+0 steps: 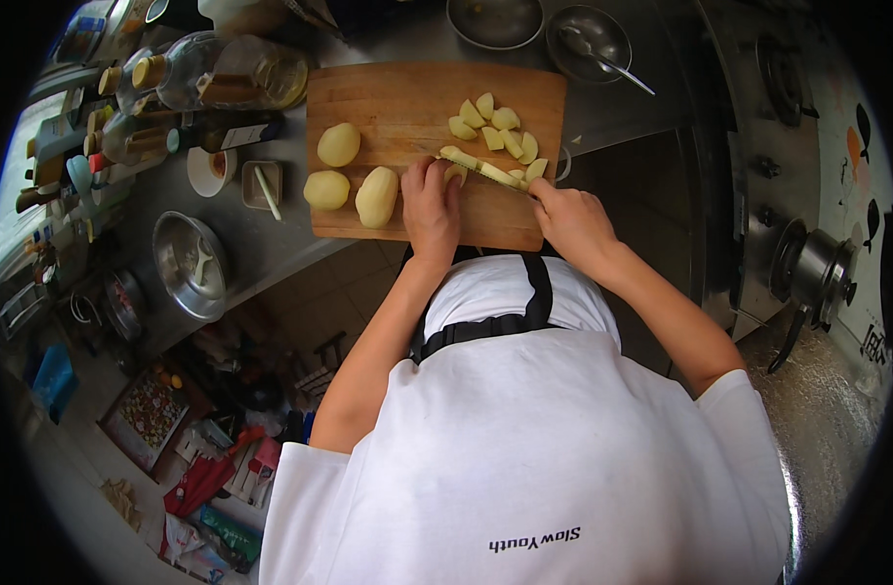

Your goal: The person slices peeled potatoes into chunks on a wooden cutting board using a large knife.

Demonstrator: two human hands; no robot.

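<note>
A wooden cutting board (388, 95) lies in front of me. My right hand (576, 223) grips the handle of a knife (483, 172), whose blade points left across the board. Pale potato slices (501, 174) lie along the blade, seemingly stuck to it. My left hand (430, 208) has its fingertips on a potato piece (455, 173) just beside the blade's tip; the fingers partly hide it. Several cut potato chunks (493, 139) are scattered at the board's far right. To the left of my left hand sit three whole peeled potatoes (377, 197).
Oil bottles (230, 73), a small white bowl (212, 172), a small square dish (260, 186) and a metal basin (190, 256) stand left. Behind the board are a metal bowl (496, 22) and another bowl with a spoon (589, 44). A pot (816, 267) sits on the stove at right.
</note>
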